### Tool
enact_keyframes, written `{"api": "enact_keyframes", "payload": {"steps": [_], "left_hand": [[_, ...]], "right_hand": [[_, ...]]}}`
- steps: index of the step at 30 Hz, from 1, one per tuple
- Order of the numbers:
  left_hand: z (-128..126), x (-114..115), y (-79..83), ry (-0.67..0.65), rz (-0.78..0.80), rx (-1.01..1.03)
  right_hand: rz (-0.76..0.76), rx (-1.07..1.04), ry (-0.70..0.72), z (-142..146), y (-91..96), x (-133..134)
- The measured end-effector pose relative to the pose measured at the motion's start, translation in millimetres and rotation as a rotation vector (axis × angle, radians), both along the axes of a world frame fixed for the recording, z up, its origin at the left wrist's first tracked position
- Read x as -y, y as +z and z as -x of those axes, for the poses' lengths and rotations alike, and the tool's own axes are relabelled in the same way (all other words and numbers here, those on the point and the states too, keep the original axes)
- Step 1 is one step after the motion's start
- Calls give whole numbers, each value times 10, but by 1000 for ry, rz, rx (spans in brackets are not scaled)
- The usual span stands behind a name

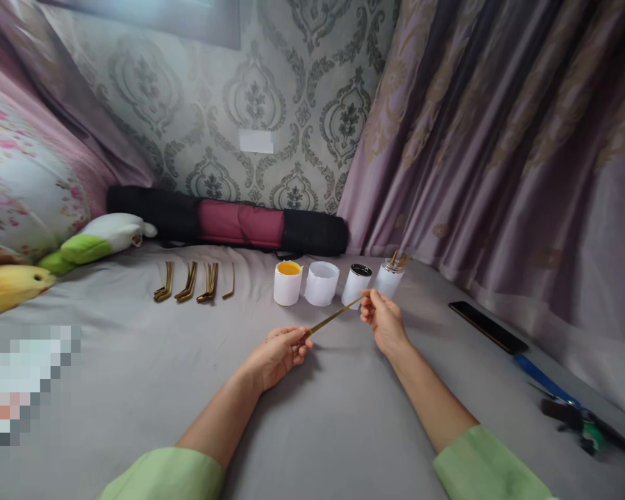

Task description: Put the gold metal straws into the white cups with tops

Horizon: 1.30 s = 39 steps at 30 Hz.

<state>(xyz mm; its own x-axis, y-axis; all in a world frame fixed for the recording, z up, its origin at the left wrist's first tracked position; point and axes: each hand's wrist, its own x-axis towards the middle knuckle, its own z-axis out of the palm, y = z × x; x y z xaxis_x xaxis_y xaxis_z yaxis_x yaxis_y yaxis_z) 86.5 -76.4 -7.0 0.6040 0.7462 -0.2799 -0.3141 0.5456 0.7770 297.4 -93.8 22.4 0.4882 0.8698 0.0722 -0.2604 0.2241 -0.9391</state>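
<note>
A thin golden-brown strip [336, 317] slants upward to the right between my two hands. My left hand [284, 353] is closed on its lower end, with the fingers curled and the thumb on top. At the upper end my right hand [386, 321] pinches the strip's tip between thumb and fingers. Just behind my right hand stand a white-wrapped pot with dark contents [356, 286] and a white-wrapped jar [389, 279] holding brown sticks. To their left are a whitish pot [322, 286] and a white pot with orange-yellow contents [287, 286].
Bent golden strips lie in bundles [186, 283] on the grey sheet [151, 389], beside a single strip [230, 283]. A black-and-maroon rolled bag [239, 223] lies along the wall. Plush toys [101, 238] are left; a phone [488, 326] and a blue strap [544, 380] are right.
</note>
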Motion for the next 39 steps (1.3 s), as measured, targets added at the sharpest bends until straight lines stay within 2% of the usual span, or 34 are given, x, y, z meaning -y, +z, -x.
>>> {"api": "enact_keyframes", "payload": {"steps": [8,12,15,19,24,28,32,39], "left_hand": [[26,4,12,19,47,34],[62,-32,10,9,104,88],[101,-88,0,29,199,171],[144,-152,-16,40,276,254],[189,-187,-11,54,304,293],[223,-207,-7,68,309,310],[238,-219,-13,77,321,353],[240,-192,36,101,346,353]], "right_hand": [[78,111,29,-85,106,15],[80,161,33,-124,254,-3],[70,222,20,-193,451,-12],[77,337,-41,-357,811,-51],[50,494,-126,-573,1280,-178],[59,620,-241,-656,1529,-299],[76,710,-288,-678,1639,-402],[120,790,-334,-751,1703,-537]]}}
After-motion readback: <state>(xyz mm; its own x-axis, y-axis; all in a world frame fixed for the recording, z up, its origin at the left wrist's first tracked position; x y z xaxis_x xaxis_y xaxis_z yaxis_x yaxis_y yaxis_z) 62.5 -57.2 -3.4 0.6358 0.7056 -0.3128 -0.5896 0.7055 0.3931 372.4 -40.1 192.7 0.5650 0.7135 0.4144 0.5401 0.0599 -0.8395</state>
